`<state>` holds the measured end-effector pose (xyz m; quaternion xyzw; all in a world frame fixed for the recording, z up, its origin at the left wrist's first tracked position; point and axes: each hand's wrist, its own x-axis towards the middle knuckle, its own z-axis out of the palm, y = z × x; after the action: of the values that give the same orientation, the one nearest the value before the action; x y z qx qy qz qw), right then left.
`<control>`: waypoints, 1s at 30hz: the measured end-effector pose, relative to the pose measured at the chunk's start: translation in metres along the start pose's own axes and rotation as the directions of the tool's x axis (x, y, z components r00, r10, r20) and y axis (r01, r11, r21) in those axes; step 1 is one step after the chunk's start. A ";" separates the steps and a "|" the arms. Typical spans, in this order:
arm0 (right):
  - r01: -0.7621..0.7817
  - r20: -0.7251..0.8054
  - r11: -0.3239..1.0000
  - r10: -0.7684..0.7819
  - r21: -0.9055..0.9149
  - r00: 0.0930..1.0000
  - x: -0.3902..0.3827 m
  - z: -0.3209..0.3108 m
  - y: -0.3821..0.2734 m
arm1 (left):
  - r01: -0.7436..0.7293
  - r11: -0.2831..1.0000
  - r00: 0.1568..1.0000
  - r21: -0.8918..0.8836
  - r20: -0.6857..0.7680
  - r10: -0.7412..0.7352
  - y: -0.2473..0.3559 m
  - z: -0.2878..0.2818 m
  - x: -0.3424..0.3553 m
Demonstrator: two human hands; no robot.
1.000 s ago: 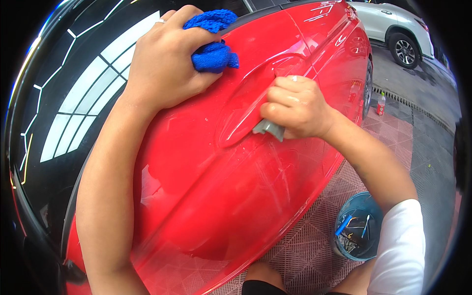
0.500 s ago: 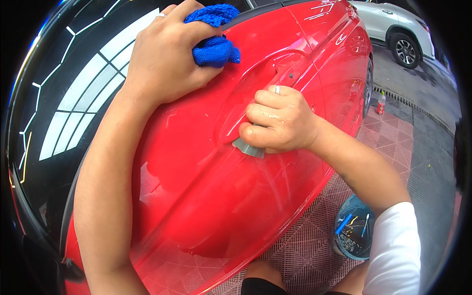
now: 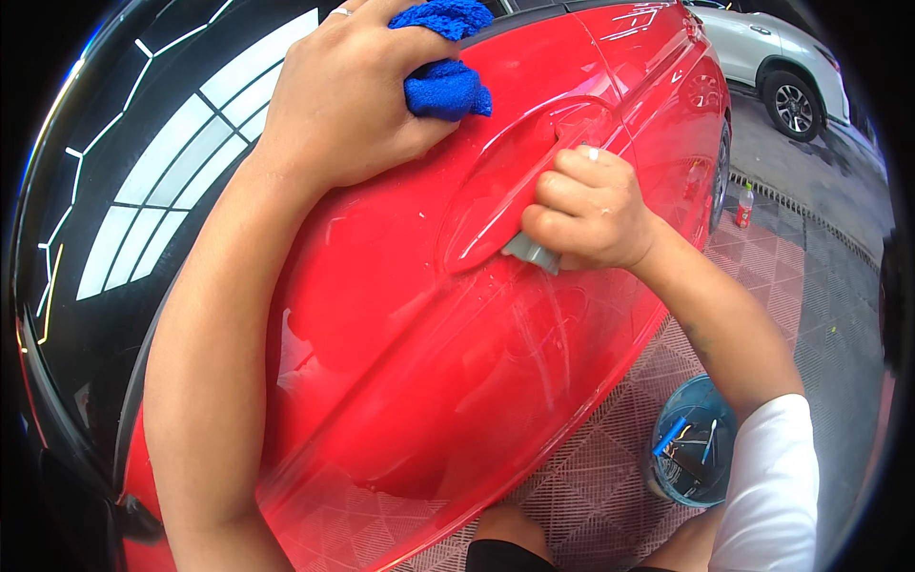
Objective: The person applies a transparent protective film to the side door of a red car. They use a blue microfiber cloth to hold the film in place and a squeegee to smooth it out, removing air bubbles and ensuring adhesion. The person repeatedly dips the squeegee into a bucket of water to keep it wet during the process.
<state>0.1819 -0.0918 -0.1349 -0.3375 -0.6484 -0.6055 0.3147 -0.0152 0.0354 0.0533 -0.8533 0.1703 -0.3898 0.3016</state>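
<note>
A bright blue towel (image 3: 446,88) is bunched in my left hand (image 3: 348,100), whose heel rests against the upper part of the red car door (image 3: 381,315). Lower and to the right, my right hand (image 3: 591,210) is closed in a fist around a grey-green squeegee blade (image 3: 531,253). The blade's edge meets the door just below the red door handle (image 3: 505,205), and the fist hides the rest of it. Wet-looking film covers the paint, with wrinkles and streaks beneath the handle. Drops glisten on the right knuckles.
A blue bucket (image 3: 699,393) with a blue-handled tool and small items inside stands on pink floor grating (image 3: 581,467) beside my right arm. Farther off are a bottle with red liquid (image 3: 744,206) and a white car (image 3: 758,48). Dark side glass (image 3: 114,257) lies left.
My right hand has slid the squeegee up and to the right along the underside of the handle. My left hand, still gripping the towel, has shifted slightly right with the view.
</note>
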 end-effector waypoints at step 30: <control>0.024 -0.039 1.000 -0.023 0.020 0.999 0.002 0.013 -0.018 | 0.000 1.000 1.000 -0.002 -0.014 0.000 -0.004 0.016 0.000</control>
<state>0.1656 -0.0794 -0.1443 -0.3149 -0.6522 -0.6090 0.3234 -0.0028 0.0444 0.0482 -0.8509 0.1730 -0.3954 0.2995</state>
